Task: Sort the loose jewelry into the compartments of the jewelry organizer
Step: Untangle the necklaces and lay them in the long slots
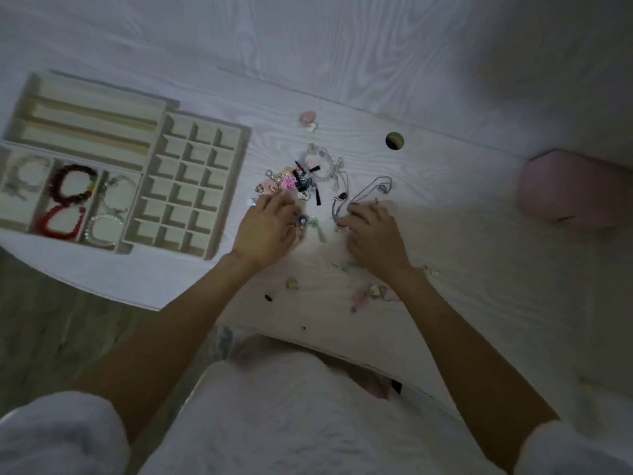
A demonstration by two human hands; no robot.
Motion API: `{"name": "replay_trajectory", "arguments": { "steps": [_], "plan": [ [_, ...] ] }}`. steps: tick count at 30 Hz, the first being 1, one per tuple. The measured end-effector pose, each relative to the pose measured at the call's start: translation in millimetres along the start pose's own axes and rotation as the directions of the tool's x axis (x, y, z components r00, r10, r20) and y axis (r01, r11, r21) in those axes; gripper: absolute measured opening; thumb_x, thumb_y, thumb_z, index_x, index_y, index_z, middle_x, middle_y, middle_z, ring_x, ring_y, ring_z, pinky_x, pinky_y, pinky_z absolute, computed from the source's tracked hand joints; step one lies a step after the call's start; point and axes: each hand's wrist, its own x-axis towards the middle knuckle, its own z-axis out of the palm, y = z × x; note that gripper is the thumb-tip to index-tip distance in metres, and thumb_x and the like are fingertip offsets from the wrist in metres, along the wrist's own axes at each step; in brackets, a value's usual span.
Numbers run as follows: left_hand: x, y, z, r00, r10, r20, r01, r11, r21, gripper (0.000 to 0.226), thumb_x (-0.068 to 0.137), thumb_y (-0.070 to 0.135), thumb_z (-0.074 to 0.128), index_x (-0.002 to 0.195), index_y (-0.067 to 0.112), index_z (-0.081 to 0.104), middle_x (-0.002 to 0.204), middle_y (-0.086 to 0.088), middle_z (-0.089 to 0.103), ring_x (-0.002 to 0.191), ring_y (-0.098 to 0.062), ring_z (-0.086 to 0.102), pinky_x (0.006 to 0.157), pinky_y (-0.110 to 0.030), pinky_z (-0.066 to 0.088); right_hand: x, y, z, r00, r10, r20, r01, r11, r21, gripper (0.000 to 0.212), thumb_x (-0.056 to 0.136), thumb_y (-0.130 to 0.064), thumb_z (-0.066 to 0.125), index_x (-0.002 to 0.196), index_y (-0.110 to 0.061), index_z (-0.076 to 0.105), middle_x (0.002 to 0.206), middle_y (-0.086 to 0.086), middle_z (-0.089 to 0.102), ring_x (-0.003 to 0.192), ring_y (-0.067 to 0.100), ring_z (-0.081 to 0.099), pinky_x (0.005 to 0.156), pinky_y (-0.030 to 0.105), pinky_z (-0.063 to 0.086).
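Both hands are lying palm-down on the pale wood-grain counter [445, 269], at the near edge of a pile of loose jewelry [305, 176]. The left hand [267, 231] is sitting just below the pile's left side, its fingers curled down over small pieces there; whether they are actually pinching one cannot be told in the dim, blurred view. The right hand [371, 234] is sitting just below and right of the pile, its fingers bent over the lower end of a thin silver chain [370, 190] that is looping away from it; a firm grip cannot be confirmed. More small pieces are lying scattered near the wrists.

The jewelry organizer [191, 186] is resting well to the left of the left hand. Its grid of small square compartments is facing the pile, and the larger compartments further left are holding a dark red beaded bracelet [73, 183], a bright red bracelet [63, 222] and pale bracelets.

A pink object [575, 190] is lying at the far right.
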Motion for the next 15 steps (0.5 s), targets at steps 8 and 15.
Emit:
{"name": "replay_trajectory", "arguments": {
  "steps": [8,15],
  "plan": [
    [-2,5,-1,1.0,-0.015,-0.004,0.015,0.999,-0.032,0.044,0.084,0.034,0.039,0.106,0.008,0.066,0.118,-0.012,0.061,0.094,-0.037,0.054,0.082,-0.044,0.049,89,-24,-9,1.0,-0.031,-0.004,0.03,0.991,-0.129,0.026,0.09,-0.014,0.055,0.114,-0.009,0.063,0.116,0.008,0.06,0.111,0.029,0.045,0.092,0.036,0.035],
    [10,12,-20,0.966,-0.19,-0.173,0.14,0.954,-0.267,0.032,0.087,0.01,0.057,0.119,0.007,0.061,0.112,-0.011,0.064,0.102,-0.026,0.049,0.088,-0.029,0.037,102,-28,-6,0.999,-0.017,-0.032,0.013,0.992,-0.126,0.018,0.095,-0.009,0.046,0.109,-0.004,0.056,0.114,0.012,0.054,0.107,0.029,0.043,0.088,0.034,0.031]
  ]
}}
